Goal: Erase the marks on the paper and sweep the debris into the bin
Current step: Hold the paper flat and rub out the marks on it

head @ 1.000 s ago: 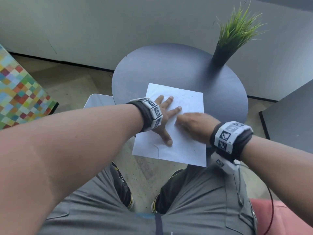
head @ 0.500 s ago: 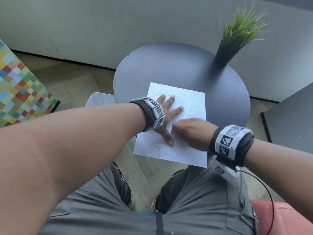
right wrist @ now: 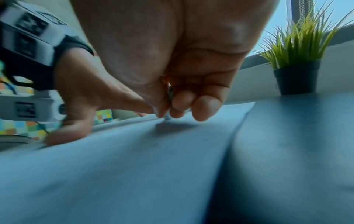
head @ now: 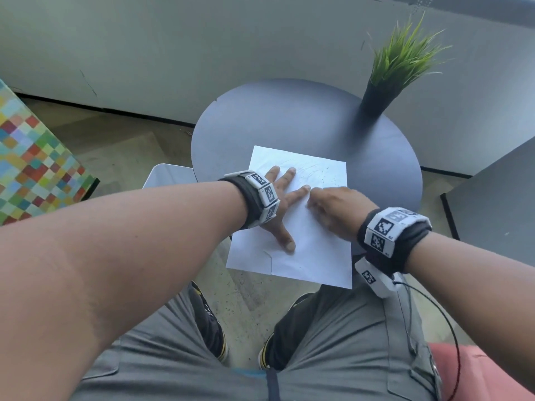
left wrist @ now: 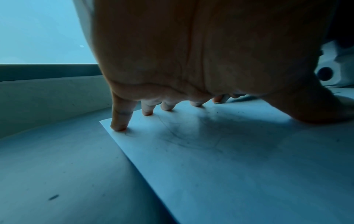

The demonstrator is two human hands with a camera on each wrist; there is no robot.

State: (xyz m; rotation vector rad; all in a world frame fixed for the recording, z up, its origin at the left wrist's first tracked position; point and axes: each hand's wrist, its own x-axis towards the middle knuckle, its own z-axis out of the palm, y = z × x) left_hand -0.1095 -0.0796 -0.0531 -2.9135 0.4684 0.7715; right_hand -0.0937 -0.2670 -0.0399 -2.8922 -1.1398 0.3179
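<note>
Head view: left hand (head: 279, 204) lies splayed flat on the paper (head: 312, 256), mid-frame. Only the right wrist view shows the right hand (right wrist: 172, 97) pinching a small eraser (right wrist: 168, 117).

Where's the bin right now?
In the head view the white bin sits on the floor at the left edge of the round table, just beyond the left hand and forearm; only its rim shows.

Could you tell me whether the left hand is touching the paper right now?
Touching. The left wrist view shows the left hand with its fingertips planted on the paper.
</note>
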